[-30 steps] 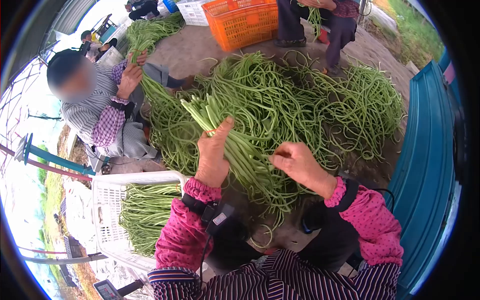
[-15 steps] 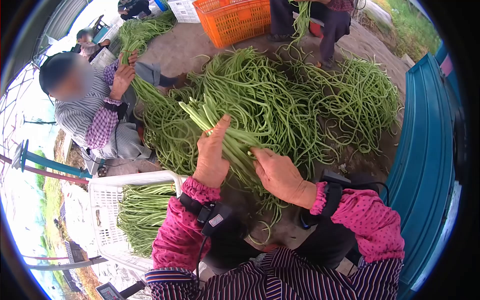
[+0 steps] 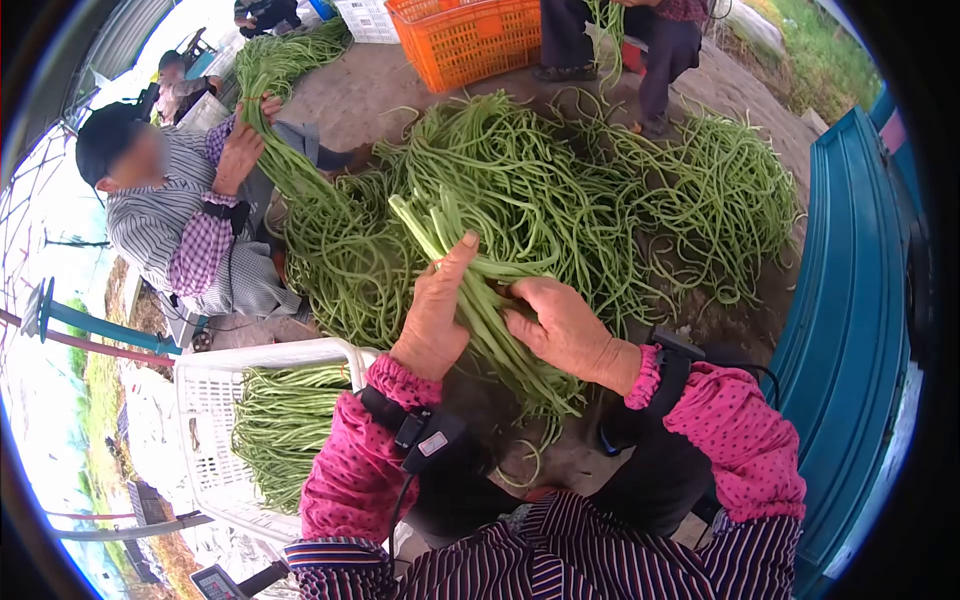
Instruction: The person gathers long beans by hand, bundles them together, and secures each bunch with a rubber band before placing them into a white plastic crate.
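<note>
A bundle of long green yardlong beans (image 3: 492, 328) slants across the space in front of my knees, its cut-looking ends fanned toward the upper left. My left hand (image 3: 432, 315) is wrapped round the bundle's upper part, thumb pointing up along it. Lower on the right side, my right hand (image 3: 570, 330) is closed against the same beans, thumb in front and fingers partly hidden behind. One or more beans bend across the bundle near the right fingers. A large heap of loose yardlong beans (image 3: 560, 215) lies on the ground just beyond both hands.
At left stands a white crate (image 3: 205, 420) with laid-in beans (image 3: 285, 425). A co-worker (image 3: 190, 210) holds another bunch beside the heap. An orange crate (image 3: 465, 50) and another seated person (image 3: 625, 50) are at the back. A blue metal panel (image 3: 850, 330) borders the right.
The bundle and both hands have shifted slightly right. My right fingers have moved further round the beans, and the lower ends have swung right. The co-worker's head has turned.
</note>
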Action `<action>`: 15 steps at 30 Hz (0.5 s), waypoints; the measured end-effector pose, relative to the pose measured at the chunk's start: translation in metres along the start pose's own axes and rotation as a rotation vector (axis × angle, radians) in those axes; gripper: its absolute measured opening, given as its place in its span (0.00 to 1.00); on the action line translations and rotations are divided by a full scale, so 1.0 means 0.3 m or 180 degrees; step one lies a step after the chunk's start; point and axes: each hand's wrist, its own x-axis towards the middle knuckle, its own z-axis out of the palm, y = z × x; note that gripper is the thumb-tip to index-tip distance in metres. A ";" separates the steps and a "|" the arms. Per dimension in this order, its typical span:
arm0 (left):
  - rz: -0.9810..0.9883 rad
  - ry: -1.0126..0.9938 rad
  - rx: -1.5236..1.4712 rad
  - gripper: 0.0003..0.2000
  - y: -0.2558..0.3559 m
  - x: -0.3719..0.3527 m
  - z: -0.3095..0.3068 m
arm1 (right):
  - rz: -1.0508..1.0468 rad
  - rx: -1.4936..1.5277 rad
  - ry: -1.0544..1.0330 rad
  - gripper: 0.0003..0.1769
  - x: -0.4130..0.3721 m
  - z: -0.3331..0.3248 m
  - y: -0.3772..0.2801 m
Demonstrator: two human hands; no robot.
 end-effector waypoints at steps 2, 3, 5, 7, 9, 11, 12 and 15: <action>0.0100 0.0046 0.0264 0.16 0.010 -0.014 0.020 | 0.0151 0.0006 -0.0110 0.18 0.005 -0.022 -0.021; 0.0105 0.0063 0.0349 0.17 0.014 -0.019 0.027 | 0.0221 0.0004 -0.0165 0.19 0.010 -0.036 -0.034; -0.0066 0.0092 0.0326 0.19 0.019 -0.024 0.035 | 0.0535 -0.0028 -0.0532 0.19 0.017 -0.060 -0.050; -0.0087 0.0195 0.0459 0.21 0.016 -0.036 0.052 | 0.0614 0.0117 -0.0629 0.19 0.009 -0.056 -0.043; 0.0004 0.0282 0.0663 0.22 0.001 -0.042 0.071 | 0.0471 0.0440 -0.0458 0.18 -0.010 -0.020 -0.023; -0.0158 0.0190 0.0561 0.22 -0.013 -0.019 0.034 | 0.0586 0.0507 -0.0464 0.18 -0.018 -0.015 -0.037; -0.0237 0.0148 0.0505 0.23 -0.017 -0.014 0.024 | 0.0642 0.0542 -0.0472 0.17 -0.018 -0.013 -0.049; -0.0346 0.0392 0.0033 0.25 -0.026 -0.004 0.031 | 0.0767 0.0477 -0.0368 0.16 -0.021 0.002 -0.074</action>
